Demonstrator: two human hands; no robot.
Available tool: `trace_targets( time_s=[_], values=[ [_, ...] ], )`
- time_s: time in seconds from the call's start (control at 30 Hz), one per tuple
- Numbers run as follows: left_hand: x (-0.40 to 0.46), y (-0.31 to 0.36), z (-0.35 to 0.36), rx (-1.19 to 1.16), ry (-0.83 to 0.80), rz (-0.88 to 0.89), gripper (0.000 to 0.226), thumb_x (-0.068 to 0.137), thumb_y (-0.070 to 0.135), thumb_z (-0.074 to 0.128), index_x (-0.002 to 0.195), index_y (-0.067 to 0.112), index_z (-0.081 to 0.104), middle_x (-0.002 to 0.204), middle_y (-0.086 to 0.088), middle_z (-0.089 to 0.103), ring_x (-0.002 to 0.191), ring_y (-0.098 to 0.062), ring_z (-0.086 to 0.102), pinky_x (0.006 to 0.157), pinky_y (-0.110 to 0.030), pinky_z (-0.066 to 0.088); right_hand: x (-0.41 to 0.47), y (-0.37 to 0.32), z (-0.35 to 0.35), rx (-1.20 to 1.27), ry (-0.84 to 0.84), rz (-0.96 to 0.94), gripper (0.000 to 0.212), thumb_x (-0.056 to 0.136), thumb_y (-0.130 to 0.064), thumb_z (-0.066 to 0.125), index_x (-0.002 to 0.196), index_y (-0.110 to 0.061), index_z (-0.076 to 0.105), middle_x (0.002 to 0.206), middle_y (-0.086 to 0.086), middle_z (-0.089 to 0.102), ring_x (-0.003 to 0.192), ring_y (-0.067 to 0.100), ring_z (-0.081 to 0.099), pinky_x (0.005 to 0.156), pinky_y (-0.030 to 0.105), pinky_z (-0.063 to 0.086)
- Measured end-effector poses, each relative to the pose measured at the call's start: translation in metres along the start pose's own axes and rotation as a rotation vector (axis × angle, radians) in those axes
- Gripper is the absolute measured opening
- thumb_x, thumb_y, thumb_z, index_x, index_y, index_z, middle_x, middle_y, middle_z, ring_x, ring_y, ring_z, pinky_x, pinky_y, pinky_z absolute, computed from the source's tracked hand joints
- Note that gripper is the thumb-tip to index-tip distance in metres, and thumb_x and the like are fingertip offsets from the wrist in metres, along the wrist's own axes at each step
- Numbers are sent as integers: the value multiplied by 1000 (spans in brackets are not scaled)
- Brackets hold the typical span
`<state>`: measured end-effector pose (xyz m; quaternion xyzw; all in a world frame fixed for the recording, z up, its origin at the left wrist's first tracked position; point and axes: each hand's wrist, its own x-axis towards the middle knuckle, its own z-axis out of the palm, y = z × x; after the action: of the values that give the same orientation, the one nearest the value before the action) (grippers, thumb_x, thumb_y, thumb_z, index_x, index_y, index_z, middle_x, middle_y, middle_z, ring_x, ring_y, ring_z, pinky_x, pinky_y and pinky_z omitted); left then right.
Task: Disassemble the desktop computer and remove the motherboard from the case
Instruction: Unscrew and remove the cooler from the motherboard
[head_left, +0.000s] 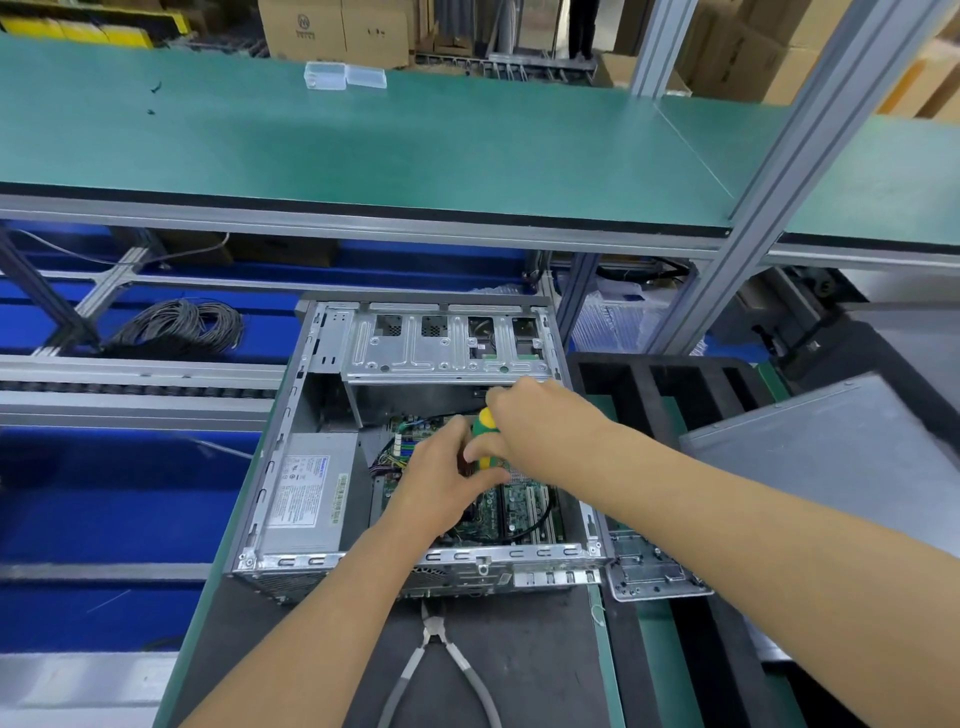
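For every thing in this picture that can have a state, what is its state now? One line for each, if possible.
computer case: side open, lying flat on the bench.
motherboard: inside the case, not yet removed.
power supply: mounted in the case.
screwdriver: upright over the motherboard, held by both hands.
right hand: grips the screwdriver handle.
left hand: fingers touch the screwdriver lower down.
cutters: lying unused on the mat, handles apart.
side panel: off, lying beside the case.
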<state>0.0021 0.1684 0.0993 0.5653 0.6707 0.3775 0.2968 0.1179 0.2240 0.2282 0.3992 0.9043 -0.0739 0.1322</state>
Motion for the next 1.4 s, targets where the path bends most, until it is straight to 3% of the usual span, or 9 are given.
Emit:
trace_targets(
  time_s=[0.2, 0.33, 0.57, 0.7, 0.87, 1.0, 1.17, 1.27, 1.4],
  values=[
    [-4, -1, 0, -47, -67, 36, 30, 83, 21, 75, 84, 40, 52, 76, 26, 61, 68, 6, 53, 58, -10, 38, 0, -1, -2, -13, -50, -51, 30, 93, -29, 63, 107, -7, 49, 75, 2, 33, 76, 27, 47, 45, 27, 24],
    [-2, -1, -3, -36, -47, 22, 28, 87, 19, 71, 82, 39, 52, 78, 15, 65, 73, -1, 57, 61, -12, 41, -1, 0, 1, -32, -36, -130, 30, 89, -9, 62, 115, -9, 46, 102, 11, 56, 95, 29, 63, 53, 28, 34],
    [3, 6, -2, 27, -10, 16, 45, 79, 28, 78, 73, 29, 33, 66, 9, 45, 58, 5, 44, 50, -19, 32, 4, 1, -5, -28, -43, -22, 46, 90, -55, 56, 102, -12, 46, 74, 2, 31, 75, 26, 41, 53, 33, 30],
    [1, 6, 3, -52, 29, 18, 40, 74, 30, 82, 78, 31, 41, 72, 11, 51, 62, 1, 45, 55, -18, 34, 5, -1, -1, -33, -48, -81, 27, 93, -26, 62, 108, -9, 46, 76, 3, 38, 79, 28, 51, 52, 31, 36],
    [-1, 2, 2, -10, -30, 55, 41, 85, 17, 72, 79, 46, 44, 74, 33, 59, 74, 17, 52, 61, -3, 36, -1, 5, 3, -54, 7, -203, 38, 86, -7, 67, 115, -13, 44, 93, 7, 47, 87, 28, 56, 64, 36, 42],
    [3, 3, -5, -7, -9, 49, 37, 78, 27, 80, 76, 38, 45, 67, 16, 55, 63, 7, 51, 55, -9, 37, 1, 8, 1, -46, -2, -268, 41, 84, -10, 69, 116, -15, 43, 97, 4, 46, 82, 22, 46, 60, 29, 34],
    [5, 4, 1, -28, -29, 30, 42, 73, 31, 83, 78, 27, 42, 73, 9, 51, 65, 4, 49, 53, -17, 36, 8, 6, -4, -102, -69, -86, 50, 90, -55, 56, 116, -13, 50, 82, 5, 42, 84, 30, 49, 77, 43, 51],
    [5, 5, 5, -54, -36, 13, 40, 74, 34, 82, 87, 20, 46, 81, 1, 55, 71, -13, 51, 61, -29, 42, 8, 2, 1, -98, -82, -102, 34, 97, -38, 53, 113, -8, 48, 80, 4, 39, 88, 34, 55, 69, 38, 46],
    [2, 1, 2, -59, -47, 23, 30, 79, 31, 77, 98, 38, 54, 76, 17, 56, 67, -5, 49, 57, -17, 36, 3, 6, 7, -203, -11, -244, 33, 95, -20, 57, 121, -9, 41, 108, 12, 49, 99, 31, 54, 75, 36, 45]
  ],
)
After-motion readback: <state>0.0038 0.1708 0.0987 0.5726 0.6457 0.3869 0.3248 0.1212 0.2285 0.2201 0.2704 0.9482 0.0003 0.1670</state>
